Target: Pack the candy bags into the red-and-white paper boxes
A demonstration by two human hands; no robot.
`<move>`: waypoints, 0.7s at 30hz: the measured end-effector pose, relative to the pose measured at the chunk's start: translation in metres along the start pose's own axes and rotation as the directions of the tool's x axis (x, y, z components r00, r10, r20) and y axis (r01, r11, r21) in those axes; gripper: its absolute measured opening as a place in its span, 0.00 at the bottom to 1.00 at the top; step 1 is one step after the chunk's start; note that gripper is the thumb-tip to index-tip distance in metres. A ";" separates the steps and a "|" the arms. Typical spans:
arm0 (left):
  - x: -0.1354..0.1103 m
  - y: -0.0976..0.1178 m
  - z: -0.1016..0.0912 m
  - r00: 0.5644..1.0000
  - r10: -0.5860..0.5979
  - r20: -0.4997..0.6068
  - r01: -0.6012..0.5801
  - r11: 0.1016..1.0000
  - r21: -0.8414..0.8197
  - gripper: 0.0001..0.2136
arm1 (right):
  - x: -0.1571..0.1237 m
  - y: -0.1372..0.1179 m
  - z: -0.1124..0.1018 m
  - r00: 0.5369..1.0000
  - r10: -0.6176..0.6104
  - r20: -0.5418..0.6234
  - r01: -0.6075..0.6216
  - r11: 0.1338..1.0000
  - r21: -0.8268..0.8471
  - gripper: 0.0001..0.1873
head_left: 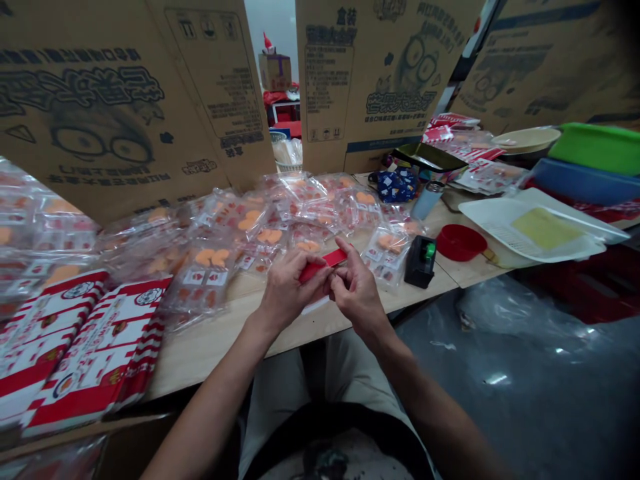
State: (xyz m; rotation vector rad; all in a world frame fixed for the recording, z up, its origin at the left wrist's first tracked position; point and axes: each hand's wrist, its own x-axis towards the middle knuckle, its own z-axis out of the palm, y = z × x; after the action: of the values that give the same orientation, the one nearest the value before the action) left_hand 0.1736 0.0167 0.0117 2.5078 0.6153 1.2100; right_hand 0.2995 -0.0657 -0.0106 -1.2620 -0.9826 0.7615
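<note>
My left hand (289, 288) and my right hand (356, 288) meet above the near edge of the wooden table (210, 347). Both pinch a flat red packet (323, 263) with a white underside, held edge-on between the fingers. Just beyond the hands lie several clear plastic packets (240, 233) with orange pieces and red labels inside.
A stack of red-and-white striped cartons (95, 353) lies at the left. A black tape dispenser (421, 261) and a red lid (459, 242) sit right of my hands. White tray (505, 230), blue and green tubs (595, 160) stand far right. Cardboard boxes (125, 100) wall the back.
</note>
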 end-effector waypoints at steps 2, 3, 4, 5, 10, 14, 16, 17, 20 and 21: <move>0.005 -0.001 -0.004 0.997 0.044 0.065 -0.049 0.996 0.080 0.05 | -0.003 0.001 0.001 0.999 0.026 0.023 -0.025 1.000 -0.015 0.43; 0.008 -0.001 -0.007 0.994 0.068 0.085 -0.078 0.990 0.120 0.05 | -0.004 0.001 0.000 0.999 0.042 0.035 -0.041 0.999 -0.022 0.45; 0.010 0.000 -0.012 0.991 0.095 0.096 -0.109 0.982 0.156 0.04 | -0.006 0.000 -0.003 0.998 0.057 0.036 -0.056 0.998 -0.029 0.46; 0.012 0.000 -0.016 0.987 0.131 0.096 -0.147 0.971 0.186 0.03 | -0.007 0.000 -0.006 0.997 0.068 0.021 -0.068 0.997 -0.034 0.46; -0.007 -0.005 -0.037 0.949 0.314 0.031 -0.311 0.914 0.262 0.22 | -0.010 0.021 -0.042 0.983 0.103 -0.151 -0.107 0.994 -0.015 0.31; -0.073 -0.035 -0.036 0.973 0.183 0.138 -0.207 0.960 0.188 0.22 | -0.014 0.067 -0.073 0.969 0.141 -0.203 -0.173 0.974 -0.150 0.21; -0.111 -0.051 -0.035 0.962 0.006 0.273 -0.068 0.973 0.220 0.20 | -0.015 0.088 -0.083 0.971 0.143 -0.192 -0.196 0.937 -0.291 0.18; -0.128 -0.057 -0.034 0.940 -0.089 0.330 0.002 0.967 0.254 0.20 | -0.015 0.096 -0.085 0.974 0.138 -0.180 -0.197 0.907 -0.371 0.17; -0.153 -0.060 -0.028 0.900 -0.298 0.318 0.176 0.916 0.361 0.22 | -0.009 0.102 -0.078 0.995 0.016 -0.102 -0.076 0.782 -0.618 0.18; -0.152 -0.057 -0.022 0.901 -0.333 0.277 0.213 0.897 0.387 0.22 | -0.005 0.099 -0.071 0.998 -0.057 -0.031 0.020 0.725 -0.688 0.19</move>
State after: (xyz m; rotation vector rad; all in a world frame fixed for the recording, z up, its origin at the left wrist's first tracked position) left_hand 0.0569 -0.0077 -0.1009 2.6937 1.1299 0.5855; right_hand 0.3668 -0.0827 -0.1109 -1.8856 -1.3089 0.3114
